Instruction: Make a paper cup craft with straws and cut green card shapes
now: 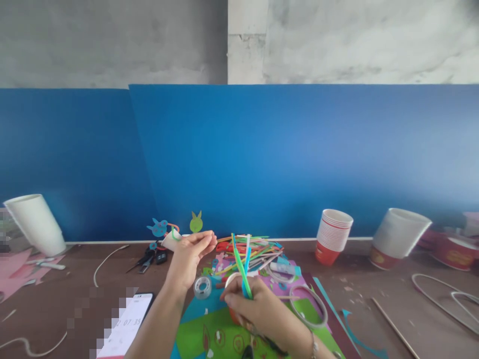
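Observation:
My left hand (192, 254) is raised over the back of the table, its thumb and fingertips pinched together. Whatever may be between them is too small to make out. Behind its wrist lies a tilted white paper cup (170, 241) with a green straw and a blue paper animal head (159, 228). Closer to me, my right hand (256, 301) is wrapped round a red-and-white paper cup (234, 317), mostly hidden by the fingers. A green straw (241, 267) and a blue straw (247, 264) stick up at the grip; their lower attachment is unclear. Beside the hands lies a clear tape roll (202, 287).
Loose colored straws (258, 249) and a glue stick (283, 268) lie behind the right hand, on colored paper sheets (194, 331). Stacked paper cups (334, 237) stand at the right. A phone (129, 324), keys (149, 259) and a wooden stick (394, 326) rest on the table.

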Demonstrator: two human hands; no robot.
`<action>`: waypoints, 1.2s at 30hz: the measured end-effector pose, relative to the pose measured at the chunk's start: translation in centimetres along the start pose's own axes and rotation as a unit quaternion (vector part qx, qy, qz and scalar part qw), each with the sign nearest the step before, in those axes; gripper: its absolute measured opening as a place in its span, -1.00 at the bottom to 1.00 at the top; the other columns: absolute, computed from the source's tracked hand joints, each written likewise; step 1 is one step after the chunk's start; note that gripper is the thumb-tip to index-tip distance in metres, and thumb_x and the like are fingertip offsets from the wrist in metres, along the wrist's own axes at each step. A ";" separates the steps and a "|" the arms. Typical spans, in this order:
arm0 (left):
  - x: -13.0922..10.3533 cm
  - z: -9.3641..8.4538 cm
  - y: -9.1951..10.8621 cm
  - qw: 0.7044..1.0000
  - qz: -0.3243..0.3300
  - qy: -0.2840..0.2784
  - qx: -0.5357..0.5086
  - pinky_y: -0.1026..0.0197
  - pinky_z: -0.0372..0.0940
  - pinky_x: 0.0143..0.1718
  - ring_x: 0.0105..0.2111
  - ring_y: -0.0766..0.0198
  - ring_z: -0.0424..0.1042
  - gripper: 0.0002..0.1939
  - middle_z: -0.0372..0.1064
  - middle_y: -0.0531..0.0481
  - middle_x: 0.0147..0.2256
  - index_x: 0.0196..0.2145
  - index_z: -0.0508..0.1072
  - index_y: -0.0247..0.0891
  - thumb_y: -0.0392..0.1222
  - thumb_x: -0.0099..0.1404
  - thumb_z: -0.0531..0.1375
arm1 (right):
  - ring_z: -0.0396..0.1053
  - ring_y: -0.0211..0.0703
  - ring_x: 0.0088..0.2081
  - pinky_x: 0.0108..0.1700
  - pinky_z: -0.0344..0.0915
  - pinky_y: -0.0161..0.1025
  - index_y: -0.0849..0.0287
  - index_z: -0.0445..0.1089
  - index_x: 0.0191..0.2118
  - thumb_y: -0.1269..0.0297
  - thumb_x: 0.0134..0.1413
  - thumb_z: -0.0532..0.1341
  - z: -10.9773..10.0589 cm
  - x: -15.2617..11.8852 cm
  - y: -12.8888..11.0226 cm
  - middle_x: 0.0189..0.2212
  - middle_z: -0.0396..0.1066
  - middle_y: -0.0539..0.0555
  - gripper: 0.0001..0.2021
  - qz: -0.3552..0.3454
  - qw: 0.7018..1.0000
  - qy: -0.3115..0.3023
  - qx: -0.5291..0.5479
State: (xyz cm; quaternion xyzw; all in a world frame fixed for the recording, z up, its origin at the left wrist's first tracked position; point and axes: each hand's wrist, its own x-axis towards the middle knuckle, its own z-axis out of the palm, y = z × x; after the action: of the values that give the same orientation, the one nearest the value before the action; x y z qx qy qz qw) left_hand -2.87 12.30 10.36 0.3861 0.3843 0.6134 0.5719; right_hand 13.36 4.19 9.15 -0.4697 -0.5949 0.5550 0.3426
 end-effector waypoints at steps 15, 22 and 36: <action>0.6 -0.7 -0.7 0.942 0.069 -0.021 0.328 0.33 0.01 -0.68 -0.77 0.43 0.08 -0.50 0.06 0.20 -0.80 -0.75 0.14 -0.19 0.15 0.12 0.16 | -0.10 -0.43 -0.68 -0.63 -0.23 -0.39 0.27 0.34 -0.14 0.39 -0.14 0.15 -2.3 0.2 -0.5 -0.70 0.17 -0.17 -0.66 0.054 0.989 -0.019 0.139; 0.7 -1.3 -1.3 0.817 0.069 -0.059 0.570 0.25 0.03 -0.54 -0.61 0.26 0.28 -0.68 0.28 0.07 -0.66 -0.62 0.34 -0.21 0.03 0.16 0.11 | -0.12 -0.47 -0.69 -0.64 -0.29 -0.38 0.35 0.39 -0.15 0.36 -0.07 0.16 -2.9 0.6 0.0 -0.65 0.28 -0.09 -0.69 0.029 0.984 -0.054 0.164; 0.5 -1.0 -1.5 0.737 0.173 -0.003 0.653 0.20 0.15 -0.38 -0.37 0.16 0.38 -0.63 0.36 -0.08 -0.43 -0.70 0.22 -0.21 -0.16 0.24 0.04 | -0.11 -0.48 -0.69 -0.65 -0.31 -0.38 0.33 0.43 -0.22 0.37 -0.09 0.19 -3.0 0.9 0.4 -0.71 0.19 -0.14 -0.75 0.027 0.982 -0.046 0.179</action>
State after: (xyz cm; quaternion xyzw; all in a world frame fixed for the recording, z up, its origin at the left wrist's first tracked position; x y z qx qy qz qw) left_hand -3.20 12.81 8.55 0.7266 0.6153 0.2988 0.0641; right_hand 15.88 6.01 9.13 -0.3901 -0.4883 0.6827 0.3784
